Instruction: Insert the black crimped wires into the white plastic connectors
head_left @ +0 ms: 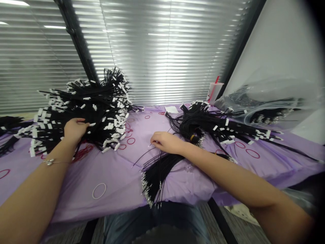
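My left hand (76,130) rests at the large pile of black cables with white connectors (99,101), its fingers pinched on a white connector (92,124). In the middle, my right hand (162,141) has its fingers closed over thin black wires; a small silvery tip shows beside the fingertips. Just below that hand a bundle of black wires with metal tips (157,174) lies fanned toward the table's front edge. Behind my right forearm is another heap of black cables (203,118), with a yellow band round part of it.
Red rubber bands (131,141) and a white band (99,191) lie on the purple table cover (122,183). A cup with a red straw (214,92) stands at the back right, near a clear plastic bag of cables (269,101). Blinds rise behind.
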A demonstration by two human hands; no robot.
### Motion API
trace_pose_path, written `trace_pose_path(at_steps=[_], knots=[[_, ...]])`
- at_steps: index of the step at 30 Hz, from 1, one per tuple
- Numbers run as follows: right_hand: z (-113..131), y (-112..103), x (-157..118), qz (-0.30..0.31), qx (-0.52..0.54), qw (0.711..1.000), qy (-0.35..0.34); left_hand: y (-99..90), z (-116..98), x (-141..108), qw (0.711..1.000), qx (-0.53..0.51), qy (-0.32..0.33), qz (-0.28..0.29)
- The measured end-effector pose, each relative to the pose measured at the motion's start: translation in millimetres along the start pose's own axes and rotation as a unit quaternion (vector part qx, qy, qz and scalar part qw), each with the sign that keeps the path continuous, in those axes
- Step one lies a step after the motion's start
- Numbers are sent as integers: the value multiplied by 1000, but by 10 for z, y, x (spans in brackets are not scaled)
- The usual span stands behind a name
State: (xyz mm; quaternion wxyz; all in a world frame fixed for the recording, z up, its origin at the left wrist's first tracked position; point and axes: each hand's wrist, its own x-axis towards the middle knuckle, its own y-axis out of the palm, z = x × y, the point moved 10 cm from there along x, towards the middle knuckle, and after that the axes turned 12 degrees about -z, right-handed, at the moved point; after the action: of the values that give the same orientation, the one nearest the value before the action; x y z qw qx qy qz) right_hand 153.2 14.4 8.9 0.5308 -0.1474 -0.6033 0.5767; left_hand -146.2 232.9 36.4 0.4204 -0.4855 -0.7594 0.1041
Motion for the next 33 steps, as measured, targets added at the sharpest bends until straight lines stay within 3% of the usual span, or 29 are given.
trace_pose_path(at_steps=[4, 9, 11, 14, 16, 18, 20, 23, 25, 29, 33], knots=[[-10, -33, 1, -18, -7, 1000, -1, -288, -173, -7, 993, -42, -29, -103], [74, -254, 12, -89, -25, 996, 10, -468, -850, -205, 979, -136, 63, -140], [163, -374, 5, -124, -27, 992, 15, -393, -1193, -427, 976, -148, 123, -107], [233, -416, -15, -130, 6, 990, 51, -130, -1681, -910, 967, -153, 205, -3], [228, -330, -27, -99, 19, 993, 69, 71, -2008, -1331, 939, -158, 288, 97], [218, -247, -28, -74, -31, 995, 51, 150, -2216, -1674, 907, -198, 334, 161], [207, -202, -16, -62, -115, 991, 7, 213, -2232, -1807, 905, -223, 301, 201], [101, -267, 19, -58, -165, 985, -7, 258, -2139, -1768, 917, -233, 248, 210], [-6, -455, 48, -83, -174, 981, 17, 300, -2050, -1658, 923, -235, 217, 214], [-291, -1042, 18, -214, -188, 952, 112, 435, -1821, -1402, 932, -251, 127, 227], [-549, -1169, -34, -236, -166, 945, 154, 602, -1624, -1316, 913, -310, 23, 264]])
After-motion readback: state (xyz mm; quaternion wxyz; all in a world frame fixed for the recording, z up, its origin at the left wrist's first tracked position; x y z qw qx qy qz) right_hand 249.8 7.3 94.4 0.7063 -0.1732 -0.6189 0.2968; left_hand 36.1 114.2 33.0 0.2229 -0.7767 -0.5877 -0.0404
